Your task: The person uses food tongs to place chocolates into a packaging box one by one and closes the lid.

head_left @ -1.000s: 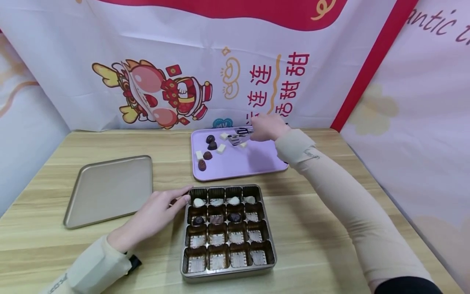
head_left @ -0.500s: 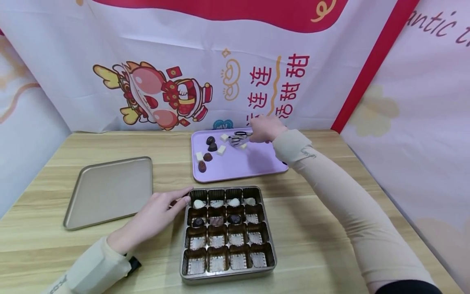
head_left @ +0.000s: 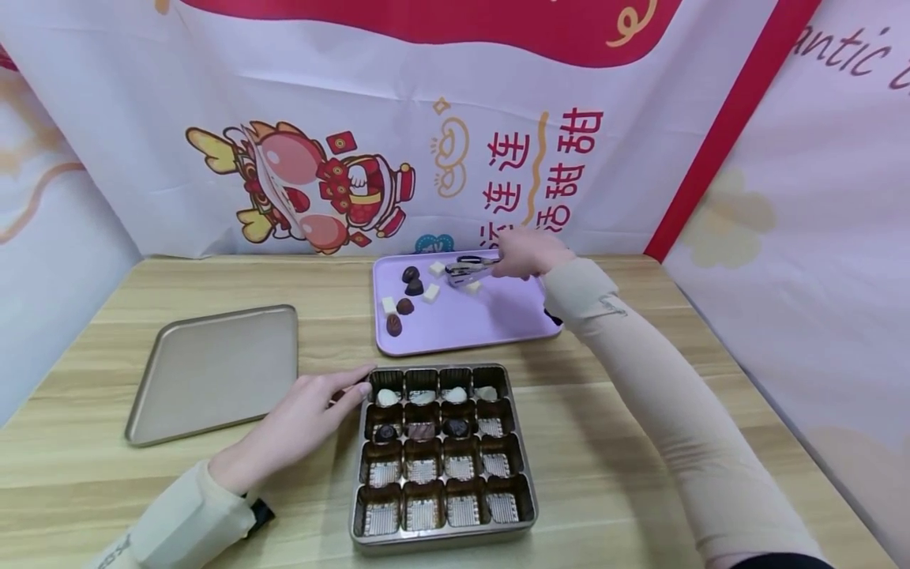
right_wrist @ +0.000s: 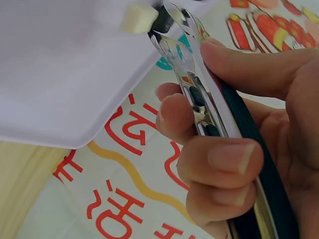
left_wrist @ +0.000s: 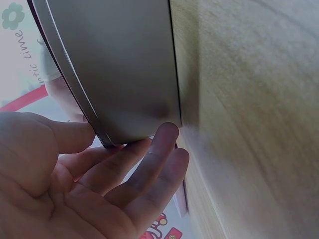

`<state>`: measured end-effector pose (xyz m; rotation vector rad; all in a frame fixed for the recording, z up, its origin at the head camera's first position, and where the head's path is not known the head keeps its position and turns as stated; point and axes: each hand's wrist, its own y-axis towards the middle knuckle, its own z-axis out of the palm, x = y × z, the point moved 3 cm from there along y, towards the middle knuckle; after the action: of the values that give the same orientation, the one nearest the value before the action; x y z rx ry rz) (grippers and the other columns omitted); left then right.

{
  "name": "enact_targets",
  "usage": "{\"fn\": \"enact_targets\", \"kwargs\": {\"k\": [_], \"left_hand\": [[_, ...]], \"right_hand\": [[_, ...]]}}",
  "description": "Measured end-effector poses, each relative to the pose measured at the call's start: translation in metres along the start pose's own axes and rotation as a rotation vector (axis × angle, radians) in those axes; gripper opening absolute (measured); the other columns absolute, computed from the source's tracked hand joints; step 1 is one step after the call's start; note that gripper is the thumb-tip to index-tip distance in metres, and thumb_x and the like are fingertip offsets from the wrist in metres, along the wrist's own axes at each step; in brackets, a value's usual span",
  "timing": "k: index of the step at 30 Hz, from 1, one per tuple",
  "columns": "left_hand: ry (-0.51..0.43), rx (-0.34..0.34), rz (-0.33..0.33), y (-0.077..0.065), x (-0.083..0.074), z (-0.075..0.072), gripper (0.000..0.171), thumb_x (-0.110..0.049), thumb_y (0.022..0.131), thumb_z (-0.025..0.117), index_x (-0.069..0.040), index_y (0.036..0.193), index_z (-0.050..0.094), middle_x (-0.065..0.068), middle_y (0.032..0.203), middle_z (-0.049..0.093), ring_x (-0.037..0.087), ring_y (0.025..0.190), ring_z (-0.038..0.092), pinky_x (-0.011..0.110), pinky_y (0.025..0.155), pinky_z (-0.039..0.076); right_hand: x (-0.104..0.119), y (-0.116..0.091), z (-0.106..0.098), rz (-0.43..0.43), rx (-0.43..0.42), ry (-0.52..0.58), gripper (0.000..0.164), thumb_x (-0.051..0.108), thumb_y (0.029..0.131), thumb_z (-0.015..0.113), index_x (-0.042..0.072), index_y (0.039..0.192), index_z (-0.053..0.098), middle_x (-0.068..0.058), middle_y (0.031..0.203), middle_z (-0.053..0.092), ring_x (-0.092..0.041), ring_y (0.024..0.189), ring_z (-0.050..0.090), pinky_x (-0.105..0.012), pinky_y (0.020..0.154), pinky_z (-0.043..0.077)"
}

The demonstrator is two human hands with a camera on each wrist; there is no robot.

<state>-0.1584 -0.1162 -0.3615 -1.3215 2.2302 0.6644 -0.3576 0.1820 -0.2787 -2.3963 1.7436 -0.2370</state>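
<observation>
My right hand (head_left: 533, 253) grips metal serving tongs (head_left: 464, 271) low over the lilac tray (head_left: 490, 320). Slotted ends of the tongs show in the right wrist view, with a white chocolate (right_wrist: 139, 19) and a dark chocolate (right_wrist: 163, 22) by the tips. Several white and dark chocolates lie on the tray's left half. At the far left corner of the divided chocolate tin (head_left: 444, 543), my left hand (head_left: 306, 415) holds the rim with thumb and fingers, while other fingertips rest on its outer wall. White pieces fill the tin's back row; three dark ones sit in the second row.
A flat bronze-coloured lid or tray (head_left: 220, 375) lies on the wooden table (head_left: 611, 506) at the left. White printed cloth (head_left: 398, 103) hangs close behind the lilac tray. My right forearm (head_left: 661, 403) reaches over the table's right side.
The right hand and tongs shift slightly at the same part of the lilac tray, and the tongs' ends look nearer together. The left hand stays at the tin's corner.
</observation>
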Motion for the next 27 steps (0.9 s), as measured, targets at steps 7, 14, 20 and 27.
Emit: {"fn": "enact_targets", "kwargs": {"k": [7,14,20,27], "left_hand": [[-0.003,0.006,0.006,0.002,0.000,0.001,0.043,-0.028,0.104,0.052,-0.006,0.141,0.053,0.020,0.135,0.054,0.037,0.118,0.057,0.055,0.099,0.042],[-0.008,0.001,0.006,0.001,0.000,0.001,0.042,-0.028,0.104,0.051,-0.006,0.141,0.053,0.020,0.135,0.055,0.036,0.117,0.057,0.054,0.099,0.043],[-0.009,0.014,-0.013,0.000,0.000,0.001,0.044,-0.031,0.104,0.051,-0.009,0.143,0.052,0.021,0.136,0.054,0.016,0.068,0.061,0.050,0.093,0.048],[-0.008,0.011,-0.011,0.000,0.001,0.001,0.044,-0.030,0.104,0.051,-0.007,0.142,0.052,0.020,0.136,0.053,0.025,0.091,0.066,0.053,0.096,0.046]], "right_hand": [[-0.015,-0.005,-0.003,0.015,-0.021,0.069,0.031,0.038,0.091,0.068,0.011,0.082,0.059,-0.006,0.070,0.064,-0.016,0.054,0.056,-0.031,0.048,0.045],[-0.018,-0.007,-0.002,0.020,-0.027,0.098,0.031,0.036,0.091,0.069,0.011,0.078,0.057,-0.005,0.069,0.061,-0.016,0.054,0.052,-0.031,0.048,0.042],[-0.015,-0.004,0.001,0.024,-0.061,0.074,0.031,0.039,0.091,0.068,0.011,0.083,0.056,-0.005,0.075,0.063,-0.019,0.062,0.058,-0.035,0.055,0.046],[-0.002,0.003,0.009,0.061,-0.101,0.133,0.029,0.035,0.092,0.063,0.010,0.078,0.060,-0.006,0.070,0.064,-0.019,0.056,0.058,-0.033,0.050,0.050]]}}
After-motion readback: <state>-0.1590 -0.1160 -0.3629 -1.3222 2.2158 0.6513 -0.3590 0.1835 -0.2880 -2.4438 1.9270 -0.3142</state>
